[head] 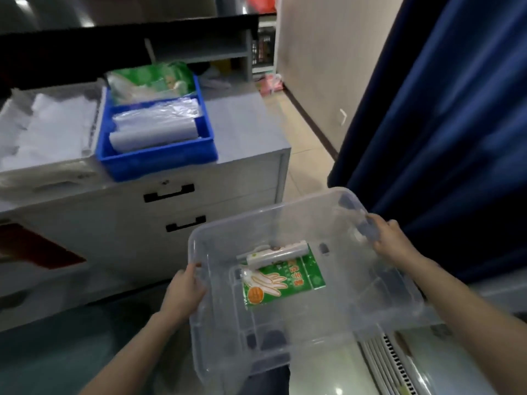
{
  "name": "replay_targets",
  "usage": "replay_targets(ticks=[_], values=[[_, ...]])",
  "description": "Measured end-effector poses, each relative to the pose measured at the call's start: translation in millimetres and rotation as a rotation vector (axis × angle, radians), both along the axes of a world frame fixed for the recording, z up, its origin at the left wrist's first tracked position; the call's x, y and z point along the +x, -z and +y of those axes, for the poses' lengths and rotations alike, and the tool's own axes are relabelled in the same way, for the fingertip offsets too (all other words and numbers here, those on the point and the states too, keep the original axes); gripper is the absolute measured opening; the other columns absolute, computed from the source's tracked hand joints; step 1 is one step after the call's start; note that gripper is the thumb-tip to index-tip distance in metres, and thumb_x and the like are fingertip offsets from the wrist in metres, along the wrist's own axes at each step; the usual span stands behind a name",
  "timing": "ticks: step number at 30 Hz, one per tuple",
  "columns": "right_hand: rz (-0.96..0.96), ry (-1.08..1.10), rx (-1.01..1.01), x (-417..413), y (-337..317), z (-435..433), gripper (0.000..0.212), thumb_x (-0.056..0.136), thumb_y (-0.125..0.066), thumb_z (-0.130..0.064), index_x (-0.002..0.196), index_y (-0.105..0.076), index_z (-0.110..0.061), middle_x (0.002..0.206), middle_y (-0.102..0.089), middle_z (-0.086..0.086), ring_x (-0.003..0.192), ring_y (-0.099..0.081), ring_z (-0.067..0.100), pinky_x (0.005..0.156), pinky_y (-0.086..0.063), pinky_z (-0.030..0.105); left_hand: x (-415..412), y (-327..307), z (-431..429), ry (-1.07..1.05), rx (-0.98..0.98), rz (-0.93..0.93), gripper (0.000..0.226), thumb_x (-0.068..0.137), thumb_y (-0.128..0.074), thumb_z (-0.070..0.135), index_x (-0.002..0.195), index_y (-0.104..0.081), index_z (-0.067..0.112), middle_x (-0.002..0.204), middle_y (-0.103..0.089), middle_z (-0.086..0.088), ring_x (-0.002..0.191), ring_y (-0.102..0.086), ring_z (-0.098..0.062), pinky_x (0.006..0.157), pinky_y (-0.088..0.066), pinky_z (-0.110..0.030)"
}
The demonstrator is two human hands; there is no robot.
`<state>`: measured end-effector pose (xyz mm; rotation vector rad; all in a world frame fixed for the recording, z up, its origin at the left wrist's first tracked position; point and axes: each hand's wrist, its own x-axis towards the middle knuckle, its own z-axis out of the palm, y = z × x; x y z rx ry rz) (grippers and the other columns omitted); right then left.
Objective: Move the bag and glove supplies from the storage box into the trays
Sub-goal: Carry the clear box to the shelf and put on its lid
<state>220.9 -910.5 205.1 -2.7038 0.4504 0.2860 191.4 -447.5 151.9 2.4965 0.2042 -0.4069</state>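
Shows a bare left hand (pixel 186 289) and right hand (pixel 392 242) on bare forearms (pixel 134 346), dark blue trouser cloth (pixel 271 377) low between them.

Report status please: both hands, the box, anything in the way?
Left hand and right hand grip the box rims. Glove pack and white roll inside it. Blue tray ahead holds bags; no obstacle seen.

2 arms extended; left hand (pixel 184 289) and right hand (pixel 392 240) grip the storage box (pixel 265 212) rims.

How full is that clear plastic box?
Nearly empty: the clear plastic box holds only a green glove packet and a white roll.
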Motion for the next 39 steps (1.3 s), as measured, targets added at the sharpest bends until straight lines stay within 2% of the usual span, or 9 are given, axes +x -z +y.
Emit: replay_targets(ticks=[4, 7, 11, 16, 19, 24, 30, 34, 39], values=[[-0.013, 0.135, -0.050, -0.9, -20.2, -83.6, 0.061, 0.087, -0.052, -0.015, 0.136, -0.028, -0.041, 0.107, -0.037, 0.009, 0.076, -0.051, 0.029, 0.076, -0.047, 0.036, 58.9, -12.1, -88.7, 0.149, -0.022, -0.016, 0.051, 0.086, -0.057, 0.018, 0.135, -0.042, 0.018, 0.102, -0.060, -0.015, 0.090, -0.056, -0.027, 0.072, -0.044, -0.033], [-0.022, 0.248, -0.106, 6.3, -36.4, -142.3, 0.060, 0.087, -0.048, -0.009, 0.137, -0.032, -0.037, 0.104, -0.037, 0.012, 0.076, -0.049, 0.031, 0.078, -0.045, 0.035, 101.2, -26.8, -151.3, 0.248, -0.050, -0.020, 0.054, 0.084, -0.059, 0.018, 0.135, -0.043, 0.018, 0.108, -0.058, -0.019, 0.097, -0.057, -0.034, 0.081, -0.045, -0.035], [-0.039, 0.368, -0.130, 24.2, -56.3, -209.3, 0.061, 0.083, -0.046, -0.004, 0.135, -0.038, -0.034, 0.101, -0.042, 0.017, 0.077, -0.050, 0.034, 0.086, -0.047, 0.039, 151.1, -44.6, -222.5, 0.329, -0.110, -0.016, 0.055, 0.082, -0.058, 0.015, 0.135, -0.044, 0.020, 0.110, -0.057, -0.017, 0.098, -0.058, -0.033, 0.083, -0.047, -0.035], [-0.029, 0.456, -0.132, 52.0, -68.4, -273.1, 0.057, 0.084, -0.040, -0.008, 0.132, -0.036, -0.041, 0.101, -0.041, 0.014, 0.076, -0.051, 0.035, 0.078, -0.046, 0.038, 213.9, -59.1, -296.7, 0.407, -0.084, -0.043, 0.052, 0.082, -0.059, 0.014, 0.132, -0.044, 0.019, 0.111, -0.058, -0.016, 0.100, -0.057, -0.031, 0.082, -0.046, -0.035], [-0.026, 0.468, -0.110, 80.8, -64.5, -310.1, 0.054, 0.087, -0.041, -0.012, 0.135, -0.039, -0.037, 0.105, -0.046, 0.019, 0.082, -0.053, 0.038, 0.082, -0.049, 0.039, 253.5, -63.5, -337.8, 0.395, -0.073, -0.070, 0.052, 0.081, -0.060, 0.014, 0.131, -0.045, 0.020, 0.112, -0.062, -0.016, 0.099, -0.059, -0.030, 0.080, -0.045, -0.035], [-0.073, 0.443, -0.042, 165.7, -47.1, -354.0, 0.044, 0.093, -0.046, -0.017, 0.135, -0.046, -0.029, 0.116, -0.052, 0.026, 0.104, -0.055, 0.042, 0.093, -0.047, 0.041, 323.1, -56.2, -388.4, 0.309, 0.004, -0.102, 0.050, 0.080, -0.056, 0.011, 0.129, -0.049, 0.021, 0.112, -0.065, -0.017, 0.104, -0.060, -0.034, 0.084, -0.047, -0.036], [-0.099, 0.411, 0.031, 282.7, -38.3, -361.3, 0.054, 0.088, -0.048, -0.013, 0.139, -0.042, -0.029, 0.123, -0.049, 0.025, 0.110, -0.052, 0.042, 0.092, -0.044, 0.039, 398.1, -41.5, -408.8, 0.108, 0.029, -0.140, 0.038, 0.090, -0.049, 0.016, 0.128, -0.050, 0.017, 0.102, -0.065, -0.023, 0.097, -0.060, -0.040, 0.080, -0.050, -0.041], [-0.056, 0.303, 0.048, 365.0, -35.2, -360.5, 0.061, 0.086, -0.048, -0.008, 0.142, -0.037, -0.029, 0.125, -0.047, 0.025, 0.112, -0.050, 0.043, 0.093, -0.043, 0.040, 460.8, -39.0, -407.3, 0.019, 0.066, -0.115, 0.038, 0.090, -0.051, 0.017, 0.129, -0.048, 0.019, 0.105, -0.062, -0.023, 0.098, -0.059, -0.040, 0.084, -0.050, -0.042], [-0.035, 0.227, 0.023, 486.6, -26.2, -354.4, 0.063, 0.083, -0.048, -0.013, 0.141, -0.035, -0.033, 0.124, -0.042, 0.024, 0.110, -0.049, 0.044, 0.095, -0.043, 0.041, 557.1, -27.4, -397.0, -0.056, 0.068, -0.112, 0.040, 0.089, -0.054, 0.013, 0.128, -0.048, 0.015, 0.105, -0.065, -0.024, 0.103, -0.058, -0.040, 0.081, -0.049, -0.041]])
